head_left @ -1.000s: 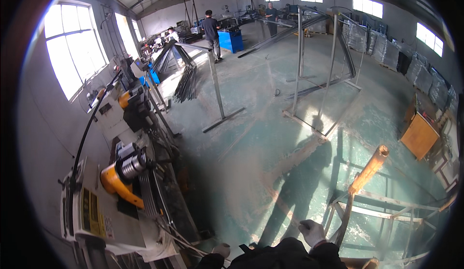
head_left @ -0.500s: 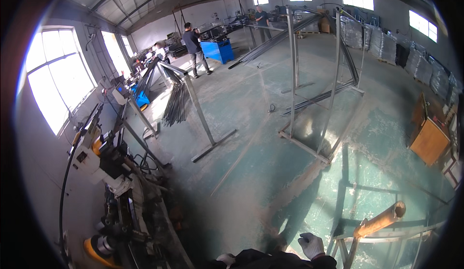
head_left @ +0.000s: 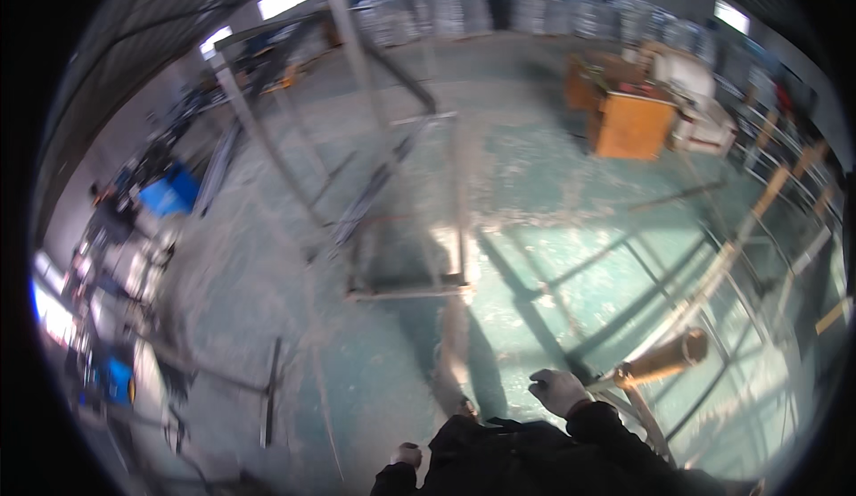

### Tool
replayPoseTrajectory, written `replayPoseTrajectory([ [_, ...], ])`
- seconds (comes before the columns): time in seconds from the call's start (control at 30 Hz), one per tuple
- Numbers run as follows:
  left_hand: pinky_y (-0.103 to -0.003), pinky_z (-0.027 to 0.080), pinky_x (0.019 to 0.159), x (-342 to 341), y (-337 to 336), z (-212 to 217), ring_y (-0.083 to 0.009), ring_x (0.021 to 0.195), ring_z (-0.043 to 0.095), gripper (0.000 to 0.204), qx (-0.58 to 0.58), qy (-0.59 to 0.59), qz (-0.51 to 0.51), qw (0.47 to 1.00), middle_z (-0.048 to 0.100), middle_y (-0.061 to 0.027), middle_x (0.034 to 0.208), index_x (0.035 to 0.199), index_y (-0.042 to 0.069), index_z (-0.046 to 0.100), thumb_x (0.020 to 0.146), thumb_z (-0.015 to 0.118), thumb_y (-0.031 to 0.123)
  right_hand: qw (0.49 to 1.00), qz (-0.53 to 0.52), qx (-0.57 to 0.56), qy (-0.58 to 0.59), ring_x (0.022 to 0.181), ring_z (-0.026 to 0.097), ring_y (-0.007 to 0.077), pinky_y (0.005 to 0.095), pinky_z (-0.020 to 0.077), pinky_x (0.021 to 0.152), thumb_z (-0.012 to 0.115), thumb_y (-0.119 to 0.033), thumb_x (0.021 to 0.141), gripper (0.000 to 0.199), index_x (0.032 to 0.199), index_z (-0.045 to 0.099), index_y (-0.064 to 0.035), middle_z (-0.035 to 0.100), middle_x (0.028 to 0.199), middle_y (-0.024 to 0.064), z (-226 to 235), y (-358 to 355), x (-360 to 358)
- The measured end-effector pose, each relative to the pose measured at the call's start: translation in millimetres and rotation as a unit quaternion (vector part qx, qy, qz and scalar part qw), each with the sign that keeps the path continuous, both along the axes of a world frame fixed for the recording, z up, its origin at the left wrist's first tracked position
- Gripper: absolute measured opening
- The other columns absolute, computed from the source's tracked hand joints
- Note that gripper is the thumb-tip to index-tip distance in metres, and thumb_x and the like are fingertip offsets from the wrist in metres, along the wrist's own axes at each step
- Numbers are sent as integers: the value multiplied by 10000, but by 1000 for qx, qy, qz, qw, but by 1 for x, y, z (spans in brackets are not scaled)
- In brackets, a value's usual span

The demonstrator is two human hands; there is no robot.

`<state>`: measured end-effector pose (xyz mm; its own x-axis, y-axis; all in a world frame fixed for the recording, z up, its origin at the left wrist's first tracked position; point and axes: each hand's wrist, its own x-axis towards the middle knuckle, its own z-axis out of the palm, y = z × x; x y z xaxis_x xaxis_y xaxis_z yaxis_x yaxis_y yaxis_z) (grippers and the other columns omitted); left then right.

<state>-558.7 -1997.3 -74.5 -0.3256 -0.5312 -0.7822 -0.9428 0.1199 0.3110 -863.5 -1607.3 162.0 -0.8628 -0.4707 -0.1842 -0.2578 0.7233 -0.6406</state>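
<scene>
My left hand [head_left: 407, 454], in a pale glove, hangs low beside my dark clothing; its fingers look curled into a loose fist with nothing showing in it. Farther right, my right hand [head_left: 560, 392] wears a white glove, its fingers folded in and no object visible in them. Closest to that hand is a rusty yellow-brown tube [head_left: 669, 359] on a metal stand, just right of the wrist; the two appear apart. The picture is smeared by motion, so finger detail is soft.
A tall metal frame rack [head_left: 406, 294] with long bars stands ahead. Beyond are a wooden desk [head_left: 635, 126], a pale armchair [head_left: 700, 108] and wrapped stacks [head_left: 446, 14]. On the left are a blue box [head_left: 169, 191] and a person [head_left: 116, 215]. More metal framing [head_left: 744, 228] stands right.
My view has swung to the right, bringing the desk and armchair inward and moving the left-side machine out of sight. Both hands now show more fully, the right one nearer the tube.
</scene>
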Motion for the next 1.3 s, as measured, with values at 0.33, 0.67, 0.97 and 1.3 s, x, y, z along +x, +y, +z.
replayPoseTrajectory([
  [0.33, -462, 676, 987, -306, -143, 0, -357, 1093, 865, 399, -32, 63, -122, 990, 900, -193, 1150, 1308, 56, 874, 957, 785, 225, 968, -210, 42, -133, 1207, 815, 417, 506, 644, 1072, 803, -481, 1051, 494, 1348, 862, -92, 855, 1277, 215, -18, 8, -136],
  [0.67, -483, 638, 982, -543, -69, -28, -348, 1119, 803, 388, 44, 110, -414, 902, 860, -153, 1195, 1207, 100, 876, 964, 800, 393, 955, -257, 21, -149, 1265, 793, 422, 511, 629, 1105, 742, -443, 1082, 447, 1382, 853, -130, 848, 1340, 190, -44, 51, -429],
  [0.97, -446, 694, 942, -881, -9, 0, -308, 1005, 879, 291, 12, 115, -215, 970, 901, -177, 1111, 1181, 43, 885, 961, 810, 219, 983, -183, -25, -19, 1242, 797, 415, 526, 630, 1086, 736, -429, 1071, 440, 1377, 844, -133, 852, 1319, 176, 7, 104, -735],
  [1.3, -501, 645, 1064, -1269, 75, -69, -369, 1241, 802, 268, -51, 17, -555, 830, 867, -112, 1246, 1126, 144, 911, 974, 778, 320, 962, -260, -70, 34, 1155, 842, 402, 497, 664, 1013, 814, -380, 1059, 434, 1380, 838, -89, 873, 1209, 213, 36, 156, -1166],
])
